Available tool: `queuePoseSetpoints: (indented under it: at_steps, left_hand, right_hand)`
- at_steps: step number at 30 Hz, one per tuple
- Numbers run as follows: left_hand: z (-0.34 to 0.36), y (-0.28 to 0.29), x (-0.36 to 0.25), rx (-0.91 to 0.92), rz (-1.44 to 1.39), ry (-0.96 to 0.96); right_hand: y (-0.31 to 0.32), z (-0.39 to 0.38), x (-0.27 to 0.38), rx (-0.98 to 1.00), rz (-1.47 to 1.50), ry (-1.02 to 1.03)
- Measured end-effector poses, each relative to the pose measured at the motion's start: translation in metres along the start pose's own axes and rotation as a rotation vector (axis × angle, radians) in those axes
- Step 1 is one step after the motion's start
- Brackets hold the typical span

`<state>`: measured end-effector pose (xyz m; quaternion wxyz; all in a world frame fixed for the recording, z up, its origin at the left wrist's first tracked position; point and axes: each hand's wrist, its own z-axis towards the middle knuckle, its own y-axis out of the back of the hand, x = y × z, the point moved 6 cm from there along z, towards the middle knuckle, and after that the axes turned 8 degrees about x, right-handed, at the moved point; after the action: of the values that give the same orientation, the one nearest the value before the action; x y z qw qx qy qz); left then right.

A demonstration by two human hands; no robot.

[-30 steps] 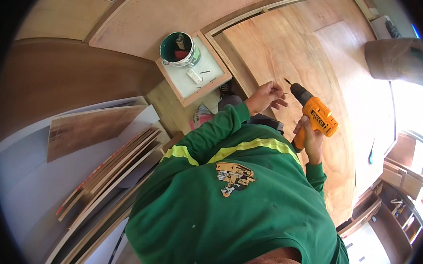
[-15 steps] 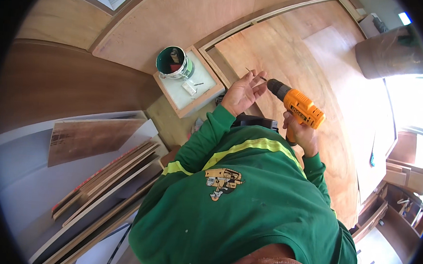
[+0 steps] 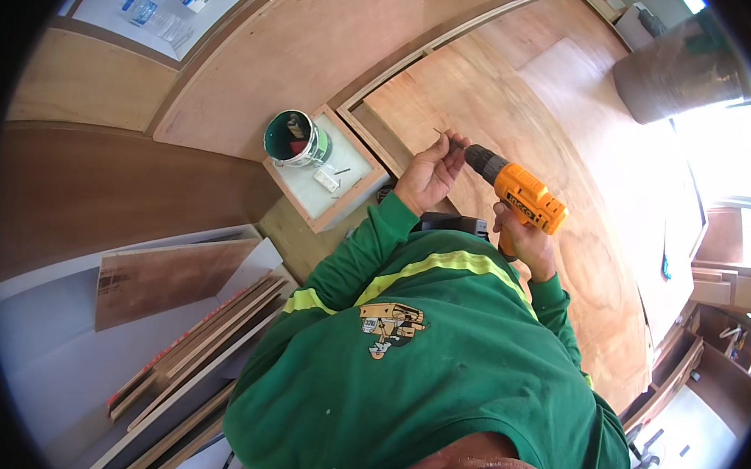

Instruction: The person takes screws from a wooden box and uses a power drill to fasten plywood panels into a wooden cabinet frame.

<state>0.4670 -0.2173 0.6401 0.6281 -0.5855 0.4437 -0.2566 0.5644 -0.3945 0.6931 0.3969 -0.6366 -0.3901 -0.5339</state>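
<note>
My right hand grips the handle of an orange and black cordless drill, whose chuck points up and to the left. Fingers of my left hand are closed around a thin drill bit just ahead of the chuck; its tip shows past the thumb, though I cannot make out its full length. Both hands are over the edge of a light plywood panel. Left of them, a bucket with a green inside and a few items in it stands on a pale, wood-edged box top.
A small white box and a thin dark piece lie beside the bucket. Plywood strips and a board lean at the lower left. A wrapped roll stands far right. A plastic bottle lies at the upper left.
My left fingers have closed in around the bit, where before they were spread beside it. The drill has shifted slightly left. The whole view has turned a little.
</note>
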Motion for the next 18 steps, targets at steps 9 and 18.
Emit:
queuePoseSetpoints:
  at_steps: [9, 18]
  left_hand:
    - [0.007, 0.008, 0.005, -0.019, 0.029, -0.001]
    - [0.017, 0.048, 0.01, -0.225, -0.277, -0.128]
  right_hand:
    - [0.002, 0.008, 0.011, 0.034, -0.251, -0.099]
    - [-0.03, 0.042, 0.005, 0.224, -0.431, -0.037]
